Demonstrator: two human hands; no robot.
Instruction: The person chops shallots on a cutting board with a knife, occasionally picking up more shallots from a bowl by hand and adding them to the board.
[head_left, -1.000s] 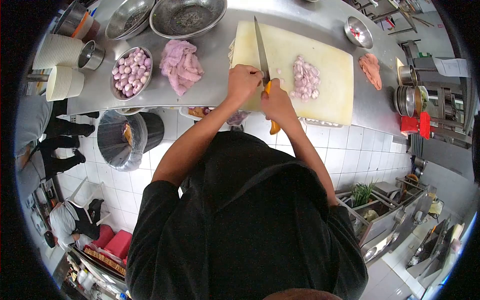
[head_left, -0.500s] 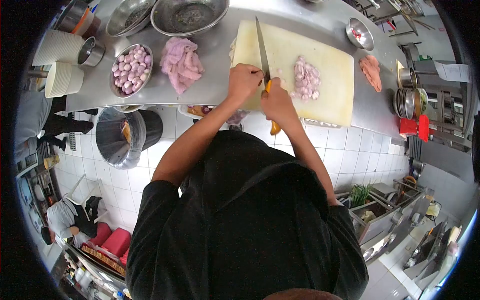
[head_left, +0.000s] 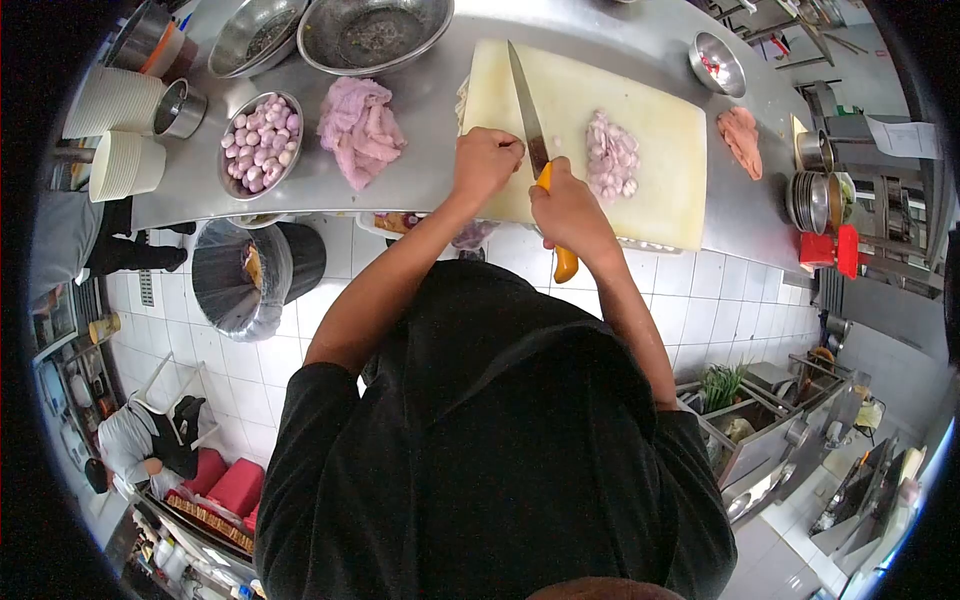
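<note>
My right hand is wrapped round the yellow handle of a long knife, whose blade points away over the white cutting board. Just left of the blade, my left hand is closed in a pinch at the board's near left part; what its fingers hold is too small to make out. A pile of sliced shallots lies on the board to the right of the knife. Peeled shallots fill a metal bowl at the left, with a crumpled pink cloth beside it.
Two large metal bowls stand at the back left. Stacked white containers are at the far left. A small bowl and an orange cloth lie right of the board. Below the table edge stands a lined bin. Other people are at the left.
My right hand and the knife handle have moved slightly right and toward me, and the blade stands a little farther from my left hand. My left hand has barely moved.
</note>
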